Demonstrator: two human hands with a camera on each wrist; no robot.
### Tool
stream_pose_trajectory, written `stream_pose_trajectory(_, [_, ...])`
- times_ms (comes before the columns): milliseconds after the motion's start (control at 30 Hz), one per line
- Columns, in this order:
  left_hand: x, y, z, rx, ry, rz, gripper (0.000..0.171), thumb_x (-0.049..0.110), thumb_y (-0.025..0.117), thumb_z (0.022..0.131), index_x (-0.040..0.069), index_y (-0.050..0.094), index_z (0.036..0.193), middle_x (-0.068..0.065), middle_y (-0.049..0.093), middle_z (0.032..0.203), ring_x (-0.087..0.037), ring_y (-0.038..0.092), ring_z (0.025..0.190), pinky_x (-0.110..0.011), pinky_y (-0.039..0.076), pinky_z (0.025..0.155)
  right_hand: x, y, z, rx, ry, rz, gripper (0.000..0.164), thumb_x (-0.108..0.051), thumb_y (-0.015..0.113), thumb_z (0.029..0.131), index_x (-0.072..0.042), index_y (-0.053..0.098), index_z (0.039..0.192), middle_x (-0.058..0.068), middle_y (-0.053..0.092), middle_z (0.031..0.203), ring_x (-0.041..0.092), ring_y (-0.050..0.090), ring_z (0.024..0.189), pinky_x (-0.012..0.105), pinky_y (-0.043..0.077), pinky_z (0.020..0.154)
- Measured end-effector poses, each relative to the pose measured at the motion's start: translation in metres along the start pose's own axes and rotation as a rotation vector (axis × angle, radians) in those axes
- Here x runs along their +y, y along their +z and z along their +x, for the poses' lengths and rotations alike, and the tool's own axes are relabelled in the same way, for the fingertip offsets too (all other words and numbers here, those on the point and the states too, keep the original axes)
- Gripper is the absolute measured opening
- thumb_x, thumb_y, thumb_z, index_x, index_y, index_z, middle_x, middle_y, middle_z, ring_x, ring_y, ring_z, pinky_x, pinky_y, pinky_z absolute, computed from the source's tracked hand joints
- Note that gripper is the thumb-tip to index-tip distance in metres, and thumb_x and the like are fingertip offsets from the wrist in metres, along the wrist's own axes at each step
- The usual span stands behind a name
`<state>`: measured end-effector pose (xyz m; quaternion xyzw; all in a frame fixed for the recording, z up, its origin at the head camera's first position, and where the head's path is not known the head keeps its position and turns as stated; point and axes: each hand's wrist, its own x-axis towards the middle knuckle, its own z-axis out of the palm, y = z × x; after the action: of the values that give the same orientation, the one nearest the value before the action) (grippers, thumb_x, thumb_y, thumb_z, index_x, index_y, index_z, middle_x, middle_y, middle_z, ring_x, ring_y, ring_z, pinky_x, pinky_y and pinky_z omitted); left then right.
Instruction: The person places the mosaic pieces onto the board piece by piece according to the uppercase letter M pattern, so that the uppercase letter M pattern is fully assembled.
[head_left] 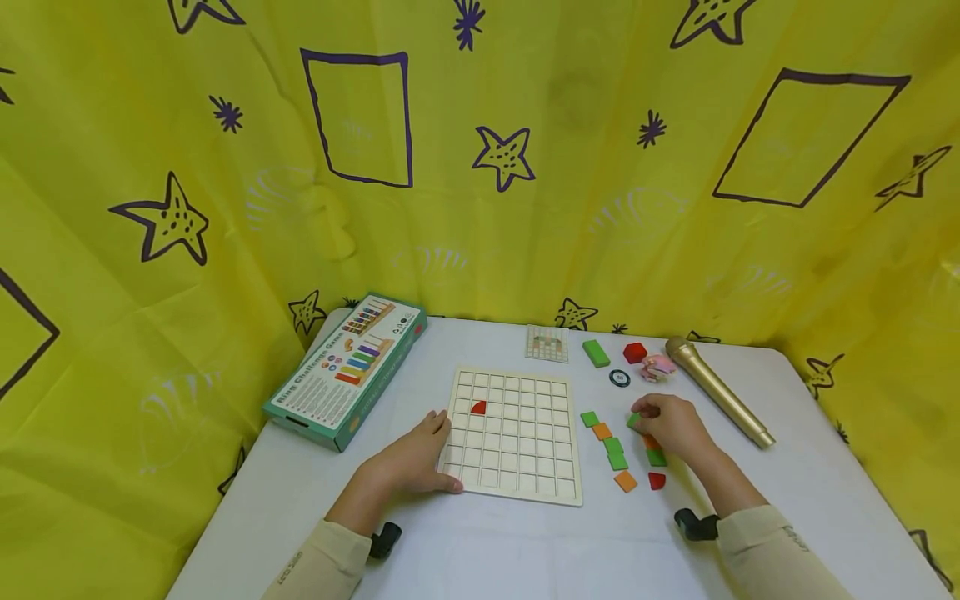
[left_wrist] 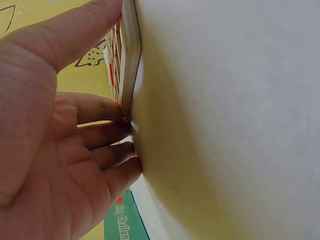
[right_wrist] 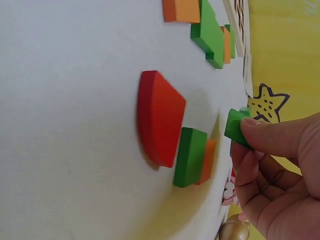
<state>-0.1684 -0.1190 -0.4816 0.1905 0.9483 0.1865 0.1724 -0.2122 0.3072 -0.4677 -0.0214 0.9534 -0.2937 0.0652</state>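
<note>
My right hand pinches a small green square tile between thumb and fingers, lifted off the table. Below it in the head view lie an orange tile, a green tile and a red quarter-round tile. The left hand rests against the near left corner of a pale wooden grid board. Its thumb touches the front edge and its extended fingers touch the left edge. One red quarter-round piece sits in a cell toward the board's upper left.
Several green and orange tiles lie right of the board. Behind are a pattern card, a green block, a round token, a red block, a pink object and a gold microphone. A game box stands left.
</note>
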Motion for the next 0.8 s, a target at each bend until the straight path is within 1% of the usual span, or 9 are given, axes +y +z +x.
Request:
stream_pose_trajectory(100, [0.0, 0.0, 0.0, -0.001, 0.001, -0.001, 0.111, 0.054, 0.082, 0.077, -0.004, 0.029, 0.156, -0.018, 0.022, 0.164, -0.034, 0.015, 0.152, -0.047, 0.025, 0.12, -0.005, -0.002, 0.001, -0.007, -0.006, 0.011, 0.019, -0.006, 0.071, 0.092, 0.001, 0.071, 0.11, 0.011, 0.068, 0.097, 0.026, 0.059, 0.086, 0.037, 0.055, 0.076])
stream_pose_trajectory(233, [0.0, 0.001, 0.0, -0.002, 0.0, 0.004, 0.111, 0.055, 0.082, 0.078, -0.004, 0.029, 0.156, -0.018, 0.022, 0.164, -0.034, 0.015, 0.152, -0.047, 0.025, 0.12, -0.013, -0.004, 0.005, -0.003, -0.033, 0.006, 0.02, -0.006, 0.071, 0.092, 0.002, 0.072, 0.11, 0.012, 0.069, 0.098, 0.027, 0.06, 0.087, 0.039, 0.057, 0.078])
stream_pose_trajectory(400, [0.0, 0.001, 0.0, -0.003, -0.006, 0.007, 0.111, 0.054, 0.082, 0.077, -0.004, 0.028, 0.156, -0.017, 0.022, 0.164, -0.034, 0.015, 0.152, -0.046, 0.024, 0.12, -0.022, -0.005, 0.013, 0.022, -0.085, -0.033, 0.019, -0.005, 0.073, 0.091, 0.002, 0.074, 0.108, 0.01, 0.071, 0.095, 0.026, 0.062, 0.086, 0.039, 0.057, 0.078])
stream_pose_trajectory(500, [0.0, 0.001, 0.0, -0.002, -0.008, 0.009, 0.111, 0.054, 0.082, 0.077, -0.004, 0.029, 0.156, -0.018, 0.022, 0.164, -0.034, 0.016, 0.152, -0.047, 0.024, 0.12, -0.027, -0.005, 0.017, 0.025, -0.109, -0.033, 0.018, -0.005, 0.073, 0.091, 0.001, 0.074, 0.108, 0.009, 0.071, 0.094, 0.024, 0.062, 0.084, 0.038, 0.058, 0.077])
stream_pose_trajectory(700, [0.0, 0.001, 0.001, 0.001, -0.005, 0.008, 0.111, 0.054, 0.082, 0.078, -0.004, 0.029, 0.156, -0.018, 0.022, 0.164, -0.034, 0.016, 0.152, -0.047, 0.025, 0.12, -0.039, -0.003, 0.024, -0.001, -0.142, -0.023, 0.019, -0.002, 0.072, 0.091, 0.004, 0.074, 0.109, 0.011, 0.071, 0.095, 0.025, 0.061, 0.084, 0.04, 0.058, 0.079])
stream_pose_trajectory(800, [0.0, 0.001, 0.001, -0.003, -0.007, 0.011, 0.111, 0.055, 0.082, 0.078, -0.004, 0.029, 0.156, -0.018, 0.022, 0.164, -0.034, 0.015, 0.152, -0.047, 0.025, 0.12, -0.045, -0.001, 0.027, -0.012, -0.139, -0.02, 0.019, -0.002, 0.072, 0.091, 0.004, 0.073, 0.109, 0.012, 0.072, 0.097, 0.024, 0.062, 0.085, 0.041, 0.058, 0.08])
